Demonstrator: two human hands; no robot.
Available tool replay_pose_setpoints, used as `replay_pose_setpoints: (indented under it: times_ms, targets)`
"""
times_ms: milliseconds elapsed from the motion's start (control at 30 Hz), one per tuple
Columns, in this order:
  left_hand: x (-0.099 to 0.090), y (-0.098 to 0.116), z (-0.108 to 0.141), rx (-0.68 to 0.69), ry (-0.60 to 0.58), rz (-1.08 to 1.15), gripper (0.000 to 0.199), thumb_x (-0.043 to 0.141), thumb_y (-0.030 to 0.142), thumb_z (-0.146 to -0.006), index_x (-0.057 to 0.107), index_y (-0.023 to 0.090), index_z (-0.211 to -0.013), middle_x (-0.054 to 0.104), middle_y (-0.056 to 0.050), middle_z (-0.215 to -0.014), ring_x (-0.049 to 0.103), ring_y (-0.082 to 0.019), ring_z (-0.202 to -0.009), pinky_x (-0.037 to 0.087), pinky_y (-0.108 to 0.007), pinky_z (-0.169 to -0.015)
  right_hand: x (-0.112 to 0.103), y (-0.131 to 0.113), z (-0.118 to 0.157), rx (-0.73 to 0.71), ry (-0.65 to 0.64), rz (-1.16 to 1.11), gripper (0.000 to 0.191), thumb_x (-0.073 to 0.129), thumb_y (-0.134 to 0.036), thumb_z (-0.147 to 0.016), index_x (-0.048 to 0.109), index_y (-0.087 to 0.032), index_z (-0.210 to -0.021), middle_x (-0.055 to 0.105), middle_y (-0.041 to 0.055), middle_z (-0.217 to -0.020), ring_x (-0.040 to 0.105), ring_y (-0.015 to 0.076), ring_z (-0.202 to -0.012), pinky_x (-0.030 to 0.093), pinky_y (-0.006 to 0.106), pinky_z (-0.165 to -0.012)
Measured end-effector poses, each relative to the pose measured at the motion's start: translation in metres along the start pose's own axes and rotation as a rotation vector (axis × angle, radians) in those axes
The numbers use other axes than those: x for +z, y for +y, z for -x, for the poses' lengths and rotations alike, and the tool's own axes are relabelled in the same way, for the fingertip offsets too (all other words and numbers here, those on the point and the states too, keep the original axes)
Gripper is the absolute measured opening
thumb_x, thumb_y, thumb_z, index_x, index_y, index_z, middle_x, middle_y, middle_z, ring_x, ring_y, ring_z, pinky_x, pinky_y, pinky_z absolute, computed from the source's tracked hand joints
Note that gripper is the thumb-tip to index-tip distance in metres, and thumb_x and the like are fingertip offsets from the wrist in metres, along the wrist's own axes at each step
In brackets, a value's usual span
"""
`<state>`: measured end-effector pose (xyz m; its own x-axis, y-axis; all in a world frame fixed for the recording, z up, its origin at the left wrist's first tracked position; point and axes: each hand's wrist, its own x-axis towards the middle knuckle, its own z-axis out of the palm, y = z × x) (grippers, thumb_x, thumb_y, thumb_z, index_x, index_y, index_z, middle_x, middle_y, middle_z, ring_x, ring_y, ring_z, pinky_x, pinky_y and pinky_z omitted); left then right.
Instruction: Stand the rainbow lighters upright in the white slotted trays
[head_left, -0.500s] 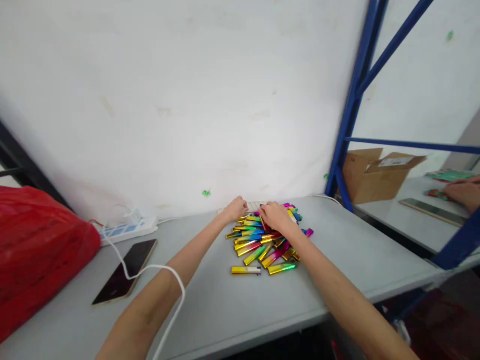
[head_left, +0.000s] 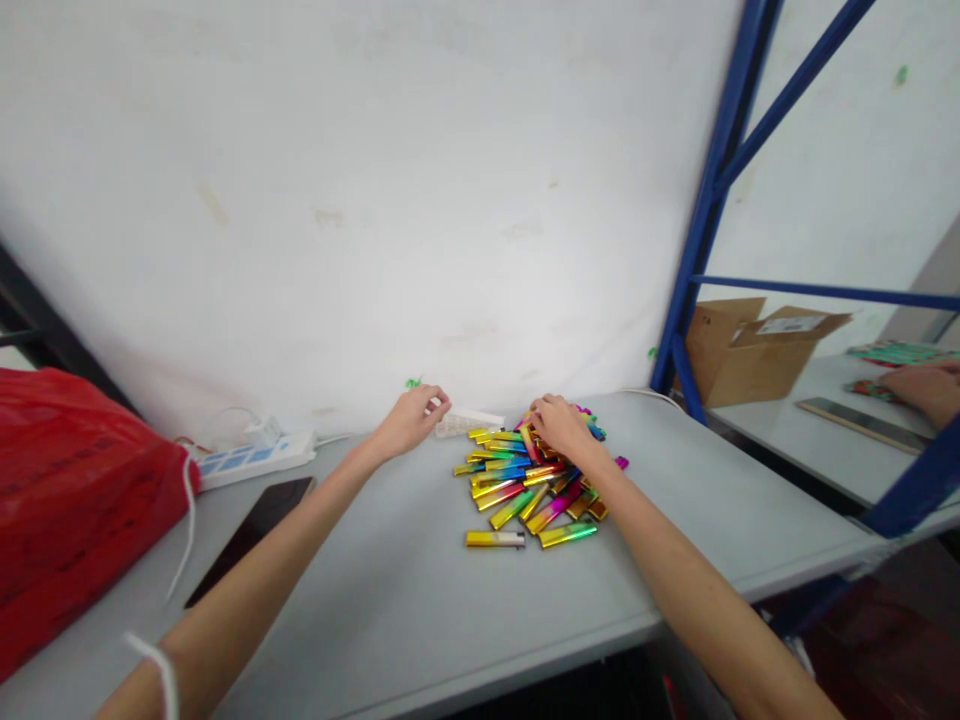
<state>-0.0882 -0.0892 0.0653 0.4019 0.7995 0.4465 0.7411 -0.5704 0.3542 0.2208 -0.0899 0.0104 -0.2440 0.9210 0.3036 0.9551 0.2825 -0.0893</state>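
My left hand (head_left: pixel 415 418) curls loosely near the white slotted piece (head_left: pixel 466 421), my right hand (head_left: pixel 561 428) touches the shiny lighters (head_left: pixel 506 465) heaped toward the bench's (head_left: pixel 390 600) back edge, and I cannot tell whether either grips anything.

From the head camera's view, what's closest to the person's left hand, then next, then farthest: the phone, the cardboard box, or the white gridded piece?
From the left hand:
1. White gridded piece, just right of the fingers.
2. Phone, to the left, partly behind the forearm.
3. Cardboard box, far right, beyond the blue frame.
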Motion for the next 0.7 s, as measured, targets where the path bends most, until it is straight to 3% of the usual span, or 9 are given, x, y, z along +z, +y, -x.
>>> replay_pose_setpoints:
  times_ms: [100, 300, 500, 600, 700]
  targets:
    - [-0.016, 0.002, 0.043, -0.097, -0.105, 0.187, 0.042, 0.050, 0.060, -0.098, 0.066, 0.021, -0.103, 0.074, -0.009, -0.121, 0.072, -0.019, -0.077, 0.063, -0.036, -0.076, 0.014, 0.009, -0.007, -0.152, -0.066, -0.046, 0.044, 0.040, -0.019, -0.109, 0.064, -0.012, -0.145, 0.060, 0.0177, -0.154, 0.055, 0.0248, -0.142, 0.039, 0.036, -0.120]
    - [-0.020, 0.001, 0.104, -0.175, -0.235, 0.302, 0.046, 0.052, 0.066, -0.096, 0.062, 0.023, -0.082, 0.070, -0.013, -0.140, 0.070, -0.030, -0.119, 0.062, -0.043, -0.094, 0.020, 0.014, -0.012, -0.147, -0.132, -0.036, 0.045, 0.041, -0.018, -0.107, 0.067, -0.015, -0.144, 0.068, 0.0165, -0.142, 0.062, 0.0249, -0.131, 0.042, 0.035, -0.115]
    - [-0.030, -0.009, 0.120, -0.172, -0.408, 0.286, 0.037, 0.061, 0.060, -0.092, 0.072, 0.026, -0.084, 0.071, -0.011, -0.140, 0.055, -0.031, -0.145, 0.059, -0.040, -0.101, 0.017, 0.009, -0.011, -0.064, -0.174, 0.052, 0.049, 0.039, -0.021, -0.108, 0.059, -0.020, -0.153, 0.061, 0.0207, -0.141, 0.058, 0.0340, -0.131, 0.046, 0.048, -0.111]
    - [-0.033, -0.012, 0.124, -0.146, -0.422, 0.219, 0.033, 0.068, 0.058, -0.087, 0.074, 0.025, -0.082, 0.062, -0.010, -0.153, 0.058, -0.032, -0.141, 0.061, -0.036, -0.093, 0.017, 0.007, -0.011, -0.039, -0.194, 0.061, 0.049, 0.038, -0.029, -0.110, 0.058, -0.021, -0.154, 0.059, 0.0229, -0.140, 0.057, 0.0376, -0.130, 0.048, 0.051, -0.109]
    - [-0.037, -0.011, 0.127, -0.143, -0.462, 0.196, 0.031, 0.072, 0.055, -0.083, 0.074, 0.024, -0.078, 0.063, -0.011, -0.151, 0.067, -0.031, -0.127, 0.061, -0.035, -0.089, 0.017, 0.006, -0.012, -0.020, -0.169, 0.047, 0.049, 0.039, -0.037, -0.111, 0.060, -0.023, -0.153, 0.059, 0.0222, -0.140, 0.058, 0.0368, -0.129, 0.047, 0.052, -0.109]
